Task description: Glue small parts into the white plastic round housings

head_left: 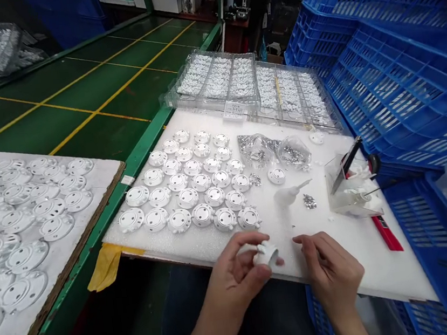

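My left hand holds a small white plastic part between thumb and fingers, over the front edge of the white foam table. To its right, my right hand has its fingers curled with thumb and forefinger together; whatever may be in that pinch is too small to make out. Beyond the hands stands a white squeeze bottle with a thin nozzle. A small pile of metal pieces lies right of the bottle. Rows of round white parts with dark dots cover the table's left half.
Bags of metal pieces lie mid-table. Behind are clear trays of white parts. At right are a tool holder, a red-handled tool and stacked blue crates. A green conveyor runs left, beside another board of white parts.
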Available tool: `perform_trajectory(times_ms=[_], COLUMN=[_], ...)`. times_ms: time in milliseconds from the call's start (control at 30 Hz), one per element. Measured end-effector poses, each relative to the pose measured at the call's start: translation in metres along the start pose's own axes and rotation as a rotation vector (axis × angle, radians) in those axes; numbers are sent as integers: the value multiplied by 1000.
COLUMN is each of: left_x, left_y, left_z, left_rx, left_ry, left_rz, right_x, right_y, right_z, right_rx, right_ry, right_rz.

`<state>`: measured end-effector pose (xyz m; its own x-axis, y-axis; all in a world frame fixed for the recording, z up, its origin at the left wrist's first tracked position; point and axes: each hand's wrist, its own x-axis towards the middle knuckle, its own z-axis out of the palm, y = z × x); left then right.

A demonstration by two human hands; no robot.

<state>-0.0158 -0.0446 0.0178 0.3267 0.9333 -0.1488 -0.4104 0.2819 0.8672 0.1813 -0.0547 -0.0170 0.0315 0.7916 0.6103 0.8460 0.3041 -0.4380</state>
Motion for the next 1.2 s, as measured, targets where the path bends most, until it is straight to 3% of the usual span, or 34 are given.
perform_trajectory(times_ms=[100,200,300,467,533,633,867,1200], left_x=[4,4,2,9,14,18,10,8], left_y=[6,8,5,0,0,0,-8,-2], left_z=[-18,-31,-35,-25,-21,-20,-26,-36], left_rx=[567,860,1014,1146,1176,1248,1499,1564], left_ry=[69,77,87,-127,-160,-163,-92,-52], left_rz=[409,595,585,537,503,517,704,598], right_x=[-1,0,2,3,3,4,8,7], right_y=[-1,-2,-2,-1,-1,-2,-3,-1], right_z=[-1,-1,0,2,2,1,1,2], right_rx=[-15,-30,-32,-34,-34,-29,-13,9], right_ry=[30,42,62,72,79,97,147,174], right_rz=[18,38,16,-13,-16,-24,-52,-54])
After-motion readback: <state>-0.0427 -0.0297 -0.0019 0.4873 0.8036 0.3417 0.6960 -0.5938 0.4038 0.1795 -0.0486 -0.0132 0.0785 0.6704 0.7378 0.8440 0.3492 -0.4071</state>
